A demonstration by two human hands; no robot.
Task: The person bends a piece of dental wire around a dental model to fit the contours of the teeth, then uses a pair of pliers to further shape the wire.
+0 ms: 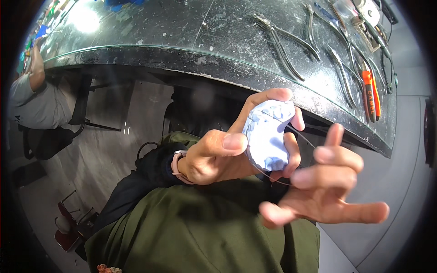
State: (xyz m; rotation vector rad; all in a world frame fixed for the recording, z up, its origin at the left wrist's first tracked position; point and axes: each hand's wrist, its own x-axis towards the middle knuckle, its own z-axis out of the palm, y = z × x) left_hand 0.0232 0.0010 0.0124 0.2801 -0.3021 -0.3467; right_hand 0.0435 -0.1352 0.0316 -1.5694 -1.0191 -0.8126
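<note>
While held above the lap: pale blue plaster dental cast [268, 136], pinched in left hand [218, 157].
Right hand [327, 191]: fingers spread, just beside cast, thin wire [277, 181] nearby.
Surface: dusty dark glass-topped workbench [191, 41], metal pliers [284, 43].
Room: grey floor [107, 136].

Pale blue dental cast [268, 136] in left hand [227, 152]

I can make out no screens or signs from here. Small colourful items [43, 25] sit at the table's [182, 32] far left corner, too blurred to tell whether they are packages. The orange-handled pliers [371, 93] near the right edge carry dark lettering.
</note>
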